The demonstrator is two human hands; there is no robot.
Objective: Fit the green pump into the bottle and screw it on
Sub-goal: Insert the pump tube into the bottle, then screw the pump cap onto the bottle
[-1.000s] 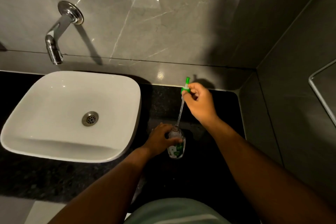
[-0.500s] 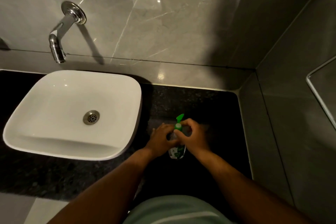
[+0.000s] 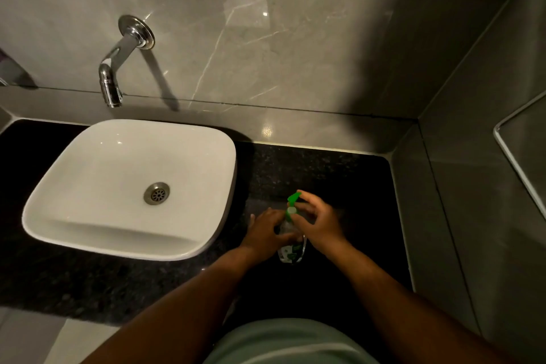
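The bottle (image 3: pixel 291 250) stands upright on the dark speckled desk (image 3: pixel 339 174), just right of the white sink (image 3: pixel 130 186) and near the desk's front edge. It is clear with a green-and-white label low on its side; whether any liquid is in it cannot be told in the dim light. The left hand (image 3: pixel 266 233) wraps around the bottle's body, its grip closed on it. The green pump (image 3: pixel 292 205) sits in the bottle's neck, nozzle pointing up and away toward the wall. The right hand (image 3: pixel 317 221) curls over the pump from the right, fingertips closed on its collar. The sink holds nothing but its metal drain (image 3: pixel 156 193). A chrome tap (image 3: pixel 118 68) juts from the grey wall above it.
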